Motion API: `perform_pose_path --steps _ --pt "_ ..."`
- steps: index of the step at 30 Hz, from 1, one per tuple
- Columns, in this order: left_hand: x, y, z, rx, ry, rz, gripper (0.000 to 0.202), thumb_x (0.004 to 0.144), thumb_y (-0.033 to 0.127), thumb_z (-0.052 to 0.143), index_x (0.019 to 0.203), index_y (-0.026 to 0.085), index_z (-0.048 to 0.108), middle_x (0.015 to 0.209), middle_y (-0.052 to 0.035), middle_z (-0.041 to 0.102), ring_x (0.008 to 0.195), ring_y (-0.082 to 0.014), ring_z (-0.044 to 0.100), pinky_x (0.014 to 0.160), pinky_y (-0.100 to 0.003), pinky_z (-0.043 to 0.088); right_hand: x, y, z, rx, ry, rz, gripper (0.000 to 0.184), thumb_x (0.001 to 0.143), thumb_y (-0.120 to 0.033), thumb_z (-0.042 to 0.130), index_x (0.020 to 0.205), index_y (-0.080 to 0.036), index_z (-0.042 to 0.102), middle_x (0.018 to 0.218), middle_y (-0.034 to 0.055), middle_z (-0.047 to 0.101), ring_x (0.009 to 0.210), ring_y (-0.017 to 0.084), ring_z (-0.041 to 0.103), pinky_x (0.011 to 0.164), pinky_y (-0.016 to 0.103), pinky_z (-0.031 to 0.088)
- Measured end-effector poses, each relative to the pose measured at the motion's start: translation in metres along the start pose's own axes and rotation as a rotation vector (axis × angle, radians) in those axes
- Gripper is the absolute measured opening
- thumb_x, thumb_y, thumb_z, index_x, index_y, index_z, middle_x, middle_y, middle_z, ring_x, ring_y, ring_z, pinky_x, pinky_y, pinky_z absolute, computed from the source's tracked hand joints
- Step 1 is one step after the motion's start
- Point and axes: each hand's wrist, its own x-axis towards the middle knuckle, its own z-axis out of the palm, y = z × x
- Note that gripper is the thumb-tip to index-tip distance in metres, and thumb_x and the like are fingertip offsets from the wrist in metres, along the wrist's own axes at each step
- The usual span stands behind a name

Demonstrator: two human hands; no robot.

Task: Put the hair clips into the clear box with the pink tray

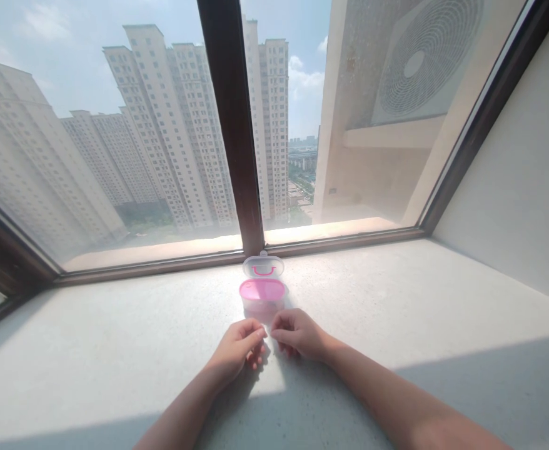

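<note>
Item: small clear plastic box (262,294) with pink interior, lid (263,265) hinged open and standing upright against the window frame (231,125). Box rests on the pale stone windowsill (396,300), just beyond both hands.

Left hand (237,347) and right hand (297,333): fingertips pinched, nearly meeting; whatever they grip is too small to tell.

Progress: box already opened; contents not discernible.

Setting: sunlit sill, high-rise towers and an air-conditioner unit (424,62) outside.

hands counted: 2, left hand (235,347) + right hand (299,334) | pink box (262,296): 1 | clear hinged lid (263,266): 1 | window panes seen: 2 | outdoor fan unit (424,59): 1
</note>
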Motion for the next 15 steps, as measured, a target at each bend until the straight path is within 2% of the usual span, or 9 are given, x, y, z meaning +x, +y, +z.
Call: perform_pose_path --steps 15 --pt "0.0 -0.0024 -0.0007 0.023 -0.049 0.037 0.029 0.078 0.041 0.059 0.073 0.014 0.051 0.057 -0.0005 0.057 0.043 -0.0085 0.052 0.039 -0.018 0.038 0.002 0.0015 -0.0001 0.025 -0.006 -0.028 0.014 0.079 -0.028 0.058 0.076 -0.015 0.056 0.053 -0.0028 0.058 0.038 0.008 0.048 0.034 0.017 0.032"
